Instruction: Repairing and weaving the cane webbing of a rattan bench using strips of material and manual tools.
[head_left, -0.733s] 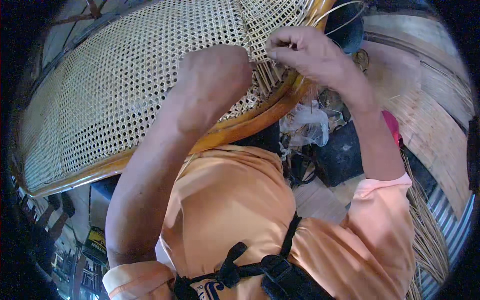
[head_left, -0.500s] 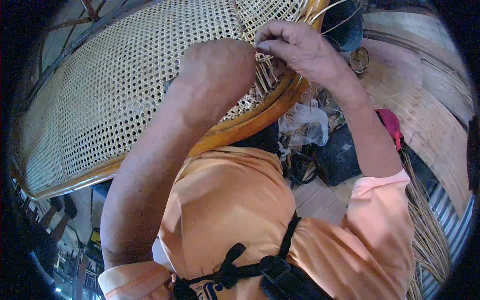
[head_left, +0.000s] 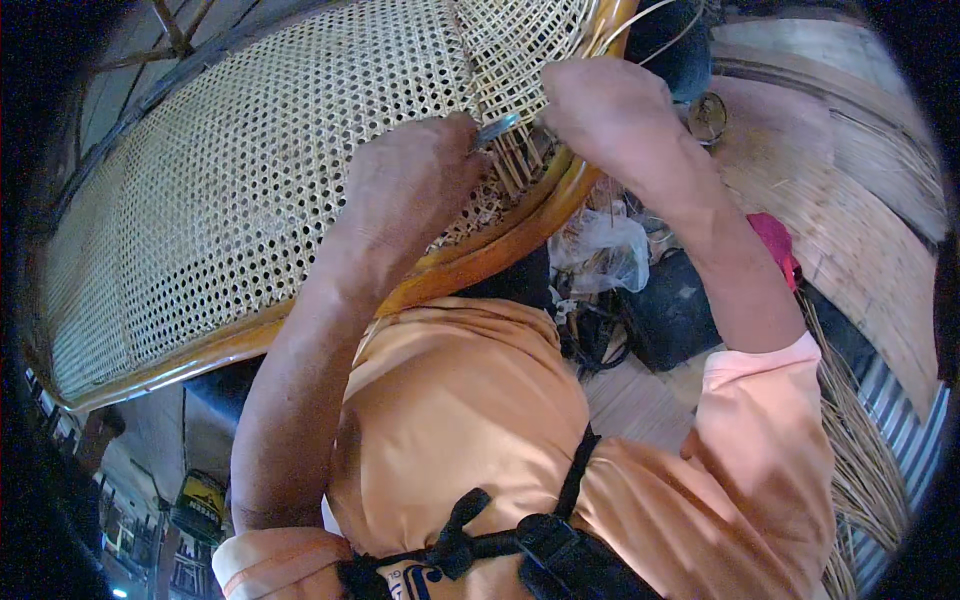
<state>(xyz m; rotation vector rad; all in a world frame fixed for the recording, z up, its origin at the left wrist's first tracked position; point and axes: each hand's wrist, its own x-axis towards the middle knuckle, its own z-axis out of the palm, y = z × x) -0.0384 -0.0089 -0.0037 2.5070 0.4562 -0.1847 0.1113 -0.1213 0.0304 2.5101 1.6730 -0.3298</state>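
Note:
A large woven cane panel [head_left: 250,170] is set in a curved, glossy orange-brown wooden frame [head_left: 470,262]. My left hand [head_left: 420,170] is closed over the weave near the frame's right end. From its thumb side sticks a short, shiny bluish tool [head_left: 497,128]; its kind is hidden by the fist. Across from it, my right hand [head_left: 612,112] bends closed beside the frame's right edge, its fingertips turned away, so what they pinch does not show. Loose cane strands [head_left: 515,168] lie between the hands, where the weave is still open. Long strand ends [head_left: 640,20] curl out beyond the frame.
A clear plastic bag [head_left: 610,250] and a dark bag [head_left: 672,312] lie on the floor right of the frame, with a magenta cloth [head_left: 770,245] close by. Bundled cane sticks [head_left: 862,445] and flat wooden sheets [head_left: 850,260] are farther right. A yellow-and-black container [head_left: 202,500] is at lower left.
My hands have moved apart and slightly down the panel. The bluish tool now shows at my left fist, and my right fingers have turned out of sight.

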